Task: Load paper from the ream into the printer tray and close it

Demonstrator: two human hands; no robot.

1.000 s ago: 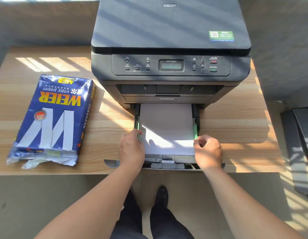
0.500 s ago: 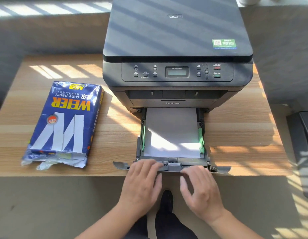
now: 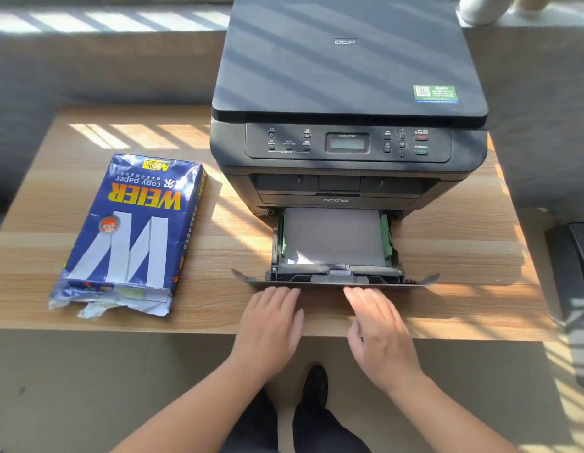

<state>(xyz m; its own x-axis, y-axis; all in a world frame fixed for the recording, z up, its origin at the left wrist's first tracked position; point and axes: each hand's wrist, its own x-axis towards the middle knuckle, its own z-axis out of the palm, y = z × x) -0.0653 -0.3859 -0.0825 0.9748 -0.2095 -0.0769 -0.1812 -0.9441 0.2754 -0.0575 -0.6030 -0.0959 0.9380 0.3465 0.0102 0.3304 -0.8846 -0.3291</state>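
Note:
A black printer (image 3: 347, 93) stands on a wooden table (image 3: 55, 204). Its paper tray (image 3: 336, 280) sticks out partway at the bottom front, with a stack of white paper (image 3: 333, 238) lying flat between green side guides. My left hand (image 3: 271, 325) and my right hand (image 3: 378, 331) are flat, fingers extended, fingertips touching the tray's front panel. Neither hand holds anything. A blue ream of copy paper (image 3: 130, 230) lies to the left of the printer, its near end torn open.
A dark object (image 3: 574, 282) stands beyond the table's right edge. A grey ledge runs behind the table. My feet (image 3: 316, 384) are on the floor below the table's front edge.
Both hands left the green side guides and came back to the tray's front panel. The tray has slid further into the printer, so less paper shows.

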